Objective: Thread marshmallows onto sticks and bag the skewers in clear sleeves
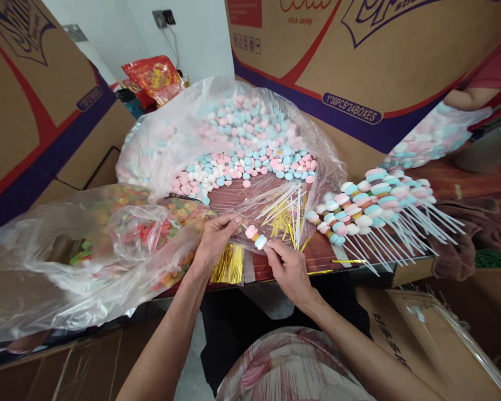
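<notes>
Between my two hands is a short candy skewer (256, 236) with pink, orange and blue-and-white sweets in a row. My left hand (212, 242) is closed in a pinch on the stick, just beyond the pink marshmallow. With thumb and fingertips, my right hand (290, 270) grips the blue-and-white marshmallow at the other end. Loose white sticks (290, 201) and gold twist ties (281, 223) lie just behind the hands. A bundle of gold ties (227, 266) sits at the table edge below my left hand.
A large clear bag (158, 147) spills pink, blue and white marshmallows. At left, another bag (87, 289) holds colourful gummies. Finished skewers (371, 206) are piled at right beside a brown cloth (470, 234). Big cartons (300, 72) stand behind; another person's arm (463, 99) shows at right.
</notes>
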Motion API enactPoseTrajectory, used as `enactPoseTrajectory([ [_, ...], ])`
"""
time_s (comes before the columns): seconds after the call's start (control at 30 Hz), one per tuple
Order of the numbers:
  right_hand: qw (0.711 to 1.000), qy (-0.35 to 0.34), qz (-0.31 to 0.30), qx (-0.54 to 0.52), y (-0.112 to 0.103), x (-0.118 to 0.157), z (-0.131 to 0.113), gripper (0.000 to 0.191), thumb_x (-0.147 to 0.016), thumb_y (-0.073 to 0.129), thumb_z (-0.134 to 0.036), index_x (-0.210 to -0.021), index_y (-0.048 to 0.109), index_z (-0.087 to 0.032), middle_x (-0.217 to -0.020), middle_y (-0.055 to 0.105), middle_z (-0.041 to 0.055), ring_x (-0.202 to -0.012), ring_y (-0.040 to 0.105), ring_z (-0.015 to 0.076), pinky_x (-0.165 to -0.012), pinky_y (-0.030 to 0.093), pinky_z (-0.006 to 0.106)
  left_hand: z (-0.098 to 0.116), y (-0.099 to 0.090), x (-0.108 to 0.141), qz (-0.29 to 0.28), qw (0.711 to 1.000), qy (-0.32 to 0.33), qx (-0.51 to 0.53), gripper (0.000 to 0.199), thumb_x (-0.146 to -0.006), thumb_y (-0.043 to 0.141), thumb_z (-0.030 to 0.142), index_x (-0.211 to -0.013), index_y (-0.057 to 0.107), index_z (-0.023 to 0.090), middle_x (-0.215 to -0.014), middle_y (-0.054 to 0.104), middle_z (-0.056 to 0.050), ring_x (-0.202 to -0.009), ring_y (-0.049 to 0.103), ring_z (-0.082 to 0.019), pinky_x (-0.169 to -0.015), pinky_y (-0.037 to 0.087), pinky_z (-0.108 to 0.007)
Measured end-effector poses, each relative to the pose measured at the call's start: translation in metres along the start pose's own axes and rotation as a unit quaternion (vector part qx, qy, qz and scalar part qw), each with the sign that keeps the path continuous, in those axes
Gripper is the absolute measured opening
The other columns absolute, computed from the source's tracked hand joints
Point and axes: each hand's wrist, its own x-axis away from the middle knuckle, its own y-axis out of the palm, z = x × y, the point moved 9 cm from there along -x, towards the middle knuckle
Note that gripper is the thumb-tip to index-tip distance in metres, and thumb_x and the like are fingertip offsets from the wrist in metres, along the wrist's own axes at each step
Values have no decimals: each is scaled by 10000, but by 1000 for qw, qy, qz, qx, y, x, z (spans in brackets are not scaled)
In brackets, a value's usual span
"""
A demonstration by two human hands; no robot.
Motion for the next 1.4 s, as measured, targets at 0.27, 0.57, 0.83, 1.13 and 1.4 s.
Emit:
enactPoseTrajectory([
  [0.27, 1000, 1, -1, -7, -3, 0, -3, 232, -979, 460, -245, -802, 602, -198, -669, 541, -11, -613, 499, 129, -634, 395, 248, 7, 19, 8, -92, 995, -14, 24, 358, -700, 821, 380, -1001, 775, 191, -904, 754, -45, -773, 649, -153, -766, 513, -281],
  [0.57, 999, 15, -7, -31, -5, -1, -4, 254, -977, 465, -243, -751, 575, -198, -617, 491, -31, -583, 473, 121, -612, 378, 242, 6, 3, 1, -8, 998, 19, 52, 397, -668, 836, 307, -1039, 750, 194, -943, 764, -48, -852, 678, -155, -811, 535, -273],
  [0.83, 999, 20, -7, -27, -3, -2, 1, 246, -974, 473, -236, -750, 564, -191, -633, 488, -28, -598, 463, 115, -616, 364, 234, 14, -3, 6, 39, 998, 55, -21, 446, -645, 831, 279, -1069, 740, 177, -932, 772, -63, -872, 705, -206, -814, 570, -339],
  [1.13, 999, 33, -2, -13, -4, -1, 3, 210, -966, 485, -247, -788, 580, -189, -621, 494, -35, -577, 463, 112, -598, 358, 237, 20, 0, 12, 54, 995, 79, -12, 302, -720, 797, 319, -985, 761, 179, -960, 772, -45, -852, 693, -179, -832, 543, -312],
  [1.4, 1000, 20, 4, -21, -7, -1, -1, 251, -977, 441, -228, -733, 501, -209, -620, 480, -34, -587, 463, 117, -607, 359, 243, -3, 32, 14, -32, 984, -67, 162, 501, -649, 863, 327, -1104, 704, 189, -865, 760, -42, -770, 684, -154, -783, 522, -286],
])
